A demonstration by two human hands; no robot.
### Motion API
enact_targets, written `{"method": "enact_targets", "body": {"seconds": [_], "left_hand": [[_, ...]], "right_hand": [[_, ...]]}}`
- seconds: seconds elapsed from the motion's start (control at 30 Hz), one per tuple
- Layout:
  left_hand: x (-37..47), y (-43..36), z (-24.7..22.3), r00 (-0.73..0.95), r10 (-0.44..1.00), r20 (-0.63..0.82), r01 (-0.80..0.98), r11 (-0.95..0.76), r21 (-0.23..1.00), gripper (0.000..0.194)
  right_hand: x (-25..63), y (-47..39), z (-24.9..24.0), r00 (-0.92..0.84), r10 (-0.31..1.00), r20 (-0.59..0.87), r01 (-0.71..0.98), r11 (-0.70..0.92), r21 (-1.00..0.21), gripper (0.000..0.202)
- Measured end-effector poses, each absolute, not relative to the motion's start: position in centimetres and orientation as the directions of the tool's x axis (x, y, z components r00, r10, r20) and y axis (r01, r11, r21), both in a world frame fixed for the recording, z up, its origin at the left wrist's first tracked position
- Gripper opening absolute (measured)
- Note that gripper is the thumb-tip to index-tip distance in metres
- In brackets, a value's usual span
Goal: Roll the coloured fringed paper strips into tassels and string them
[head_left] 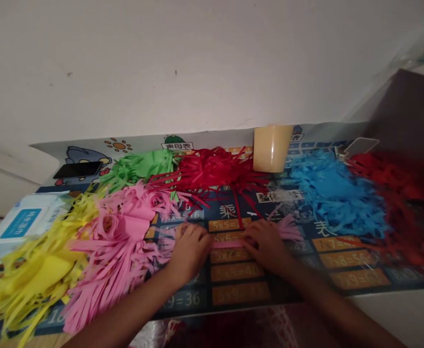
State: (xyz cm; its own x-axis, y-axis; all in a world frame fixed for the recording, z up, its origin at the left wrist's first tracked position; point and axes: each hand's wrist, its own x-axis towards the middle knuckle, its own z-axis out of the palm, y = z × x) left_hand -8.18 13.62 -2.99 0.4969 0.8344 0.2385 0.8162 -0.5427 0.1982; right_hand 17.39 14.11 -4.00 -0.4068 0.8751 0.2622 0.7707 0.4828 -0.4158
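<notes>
My left hand (191,249) and my right hand (266,244) are both closed over a narrow pink paper strip (228,245) low above the printed mat. Its middle runs flat between them, and pink fringe (290,229) sticks out beyond my right hand. Lighter pink fringe also shows by my left hand, though where it joins is hidden. Just left of that hand lies a pile of pink fringed paper (135,217). Behind my hands rests a bunch of red fringed paper (215,166), with some strands trailing down between them.
Yellow fringed paper (49,270) lies at the left beside a pack of wipes (20,224). A dark phone (77,170) and green fringed paper (145,166) are at the back. A tan cup (272,149) stands near the wall. Blue fringed paper (337,188) and more red strips (389,176) lie right.
</notes>
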Motion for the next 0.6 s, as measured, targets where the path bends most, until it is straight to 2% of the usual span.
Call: {"method": "enact_targets", "body": {"seconds": [0.07,0.13,0.23,0.33,0.47,0.6], "left_hand": [[-8.4,13.3,-3.1,0.604,0.745,0.282,0.751,-0.651,0.110,0.017],[-8.4,12.9,-3.2,0.686,0.669,0.286,0.691,-0.722,0.032,0.019],[-7.8,12.6,-3.0,0.679,0.686,0.260,0.708,-0.706,0.016,0.010],[-6.9,12.9,-3.0,0.642,0.718,0.267,0.734,-0.677,0.056,0.012],[-6.5,13.5,-3.2,0.627,0.706,0.329,0.732,-0.679,0.063,0.007],[-6.6,13.1,-2.8,0.624,0.711,0.325,0.741,-0.670,0.045,0.013]], "right_hand": [[17.6,13.8,-4.1,-0.509,0.755,0.414,0.690,0.645,-0.328,0.001],[17.6,13.6,-4.4,-0.603,0.628,0.492,0.629,0.754,-0.190,0.007],[17.1,13.8,-4.8,-0.714,0.553,0.429,0.601,0.799,-0.031,0.012],[16.3,14.7,-4.9,-0.714,0.593,0.372,0.633,0.774,-0.020,0.007],[15.3,15.1,-4.3,-0.602,0.693,0.397,0.717,0.688,-0.111,0.003],[14.4,14.2,-4.0,-0.658,0.640,0.397,0.676,0.734,-0.065,0.005]]}}
